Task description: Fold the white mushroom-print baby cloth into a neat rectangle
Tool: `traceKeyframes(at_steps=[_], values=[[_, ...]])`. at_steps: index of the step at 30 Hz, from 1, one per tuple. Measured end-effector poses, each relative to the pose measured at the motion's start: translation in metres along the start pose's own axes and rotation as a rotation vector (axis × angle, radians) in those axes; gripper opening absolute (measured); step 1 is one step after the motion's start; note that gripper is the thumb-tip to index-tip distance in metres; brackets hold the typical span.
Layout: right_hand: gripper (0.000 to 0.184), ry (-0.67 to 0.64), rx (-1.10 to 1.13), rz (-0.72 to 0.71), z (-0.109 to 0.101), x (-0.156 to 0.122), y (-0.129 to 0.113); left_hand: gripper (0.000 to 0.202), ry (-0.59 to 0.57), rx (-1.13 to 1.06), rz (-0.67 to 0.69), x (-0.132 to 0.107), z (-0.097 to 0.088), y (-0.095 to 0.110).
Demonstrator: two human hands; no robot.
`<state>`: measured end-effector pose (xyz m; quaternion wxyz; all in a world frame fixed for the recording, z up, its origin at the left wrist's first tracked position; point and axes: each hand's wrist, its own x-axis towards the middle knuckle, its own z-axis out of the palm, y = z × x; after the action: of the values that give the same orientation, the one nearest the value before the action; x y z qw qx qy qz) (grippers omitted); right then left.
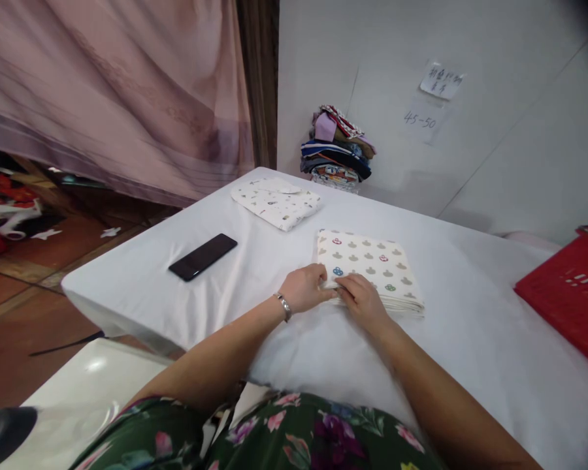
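Note:
A folded cream cloth [370, 261] printed with small grey, red, blue and green shapes lies on the white-covered table. My left hand [304, 288], with a bracelet at its wrist, pinches the cloth's near left corner. Close beside it, my right hand [363, 301] has its fingers closed on the near edge of the same cloth. Several layers show along that near edge, to the right of my hand. Just what sits between the fingertips is partly hidden.
Behind and to the left lies another folded white patterned cloth [277, 202]. A black phone [203, 256] rests on the table's left side. Folded clothes [337, 147] are stacked by the wall, and a red bag [568, 287] stands at the right edge.

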<state>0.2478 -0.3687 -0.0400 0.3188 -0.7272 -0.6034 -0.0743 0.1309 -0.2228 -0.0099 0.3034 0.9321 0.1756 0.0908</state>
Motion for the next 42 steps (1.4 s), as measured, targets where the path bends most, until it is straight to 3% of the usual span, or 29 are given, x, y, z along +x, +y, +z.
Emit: traceKeyframes(at_steps=[6, 19, 27, 33, 42], values=[[0.022, 0.004, 0.016, -0.022, 0.0, -0.001, 0.003, 0.011, -0.011, 0.159, -0.035, -0.003, 0.006, 0.008], [0.021, 0.028, 0.038, -0.048, -0.001, -0.006, 0.003, 0.013, -0.016, 0.31, -0.02, -0.017, 0.01, 0.006], [0.021, 0.055, 0.045, -0.069, 0.003, -0.007, 0.007, 0.015, 0.152, 0.367, 0.158, -0.018, 0.026, 0.001], [0.02, -0.032, -0.041, -0.094, -0.005, -0.007, 0.01, 0.016, 0.176, 0.406, 0.223, -0.016, 0.024, -0.003], [0.017, -0.109, -0.1, -0.141, -0.019, -0.007, 0.014, 0.02, 0.11, 0.437, 0.314, -0.014, 0.02, -0.011]])
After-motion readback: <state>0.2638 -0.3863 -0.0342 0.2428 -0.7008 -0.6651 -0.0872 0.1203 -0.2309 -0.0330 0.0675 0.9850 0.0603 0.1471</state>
